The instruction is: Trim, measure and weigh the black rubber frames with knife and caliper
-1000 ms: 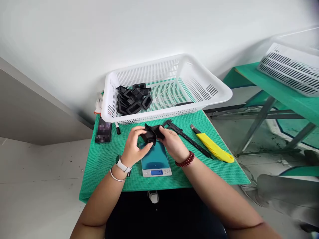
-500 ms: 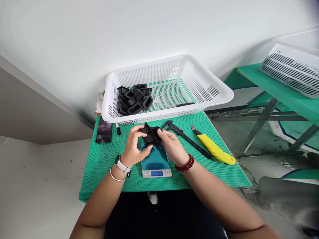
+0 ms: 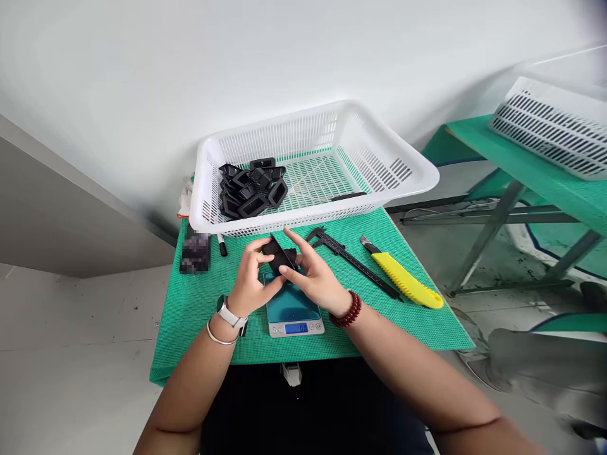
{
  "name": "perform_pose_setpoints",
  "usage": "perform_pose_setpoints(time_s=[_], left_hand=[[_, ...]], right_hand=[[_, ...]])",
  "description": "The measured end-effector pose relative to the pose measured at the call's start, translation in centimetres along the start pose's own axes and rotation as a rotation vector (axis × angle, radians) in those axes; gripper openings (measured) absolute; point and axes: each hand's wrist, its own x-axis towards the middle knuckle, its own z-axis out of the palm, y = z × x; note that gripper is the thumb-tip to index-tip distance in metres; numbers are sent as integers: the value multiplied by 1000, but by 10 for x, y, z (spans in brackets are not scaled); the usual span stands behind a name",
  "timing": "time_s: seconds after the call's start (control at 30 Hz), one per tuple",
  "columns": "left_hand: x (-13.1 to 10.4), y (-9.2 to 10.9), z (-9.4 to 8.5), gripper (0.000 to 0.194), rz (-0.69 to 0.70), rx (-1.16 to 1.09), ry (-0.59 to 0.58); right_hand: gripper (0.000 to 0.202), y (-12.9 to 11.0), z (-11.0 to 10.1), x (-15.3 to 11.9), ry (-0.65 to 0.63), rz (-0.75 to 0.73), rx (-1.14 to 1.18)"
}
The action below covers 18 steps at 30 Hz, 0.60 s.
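Between my hands is a black plastic part [image 3: 277, 254] with a flat plate edge, held tilted above the far end of a small digital scale [image 3: 294, 309]. My left hand [image 3: 251, 276] grips its left side, thumb below and fingers over the edge. On the other side, my right hand [image 3: 315, 276] holds the part with the thumb on its near face; the index finger is stretched out and the other fingers are partly hidden. The scale's display seems to read 0.0. A black caliper [image 3: 355, 262] and a yellow-handled utility knife [image 3: 405, 278] lie right of my right hand.
A white slotted basket [image 3: 408, 167] stands at the back of the green-covered table [image 3: 190, 328], with several black plastic frames [image 3: 253, 189] inside. A black marker [image 3: 222, 245] and a blurred dark box [image 3: 195, 251] lie at left. Another basket [image 3: 545, 136] sits on a table at right.
My right hand has shifted its grip left across the black part, its index finger now extended. The part is turned slightly and still in both hands. The view has moved a little.
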Motion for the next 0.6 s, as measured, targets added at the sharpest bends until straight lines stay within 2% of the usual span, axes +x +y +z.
perform_pose_setpoints(time_s=[0.3,0.43,0.6], left_hand=[[-1,1,5,33,-53,72,-14],[-1,2,6,32,-64,69,-24],[-2,3,5,32,-47,75,-37]], right_hand=[[68,1,0,6,76,115,-8],[60,3,0,7,121,91,7],[50,5,0,8,95,73,-16]])
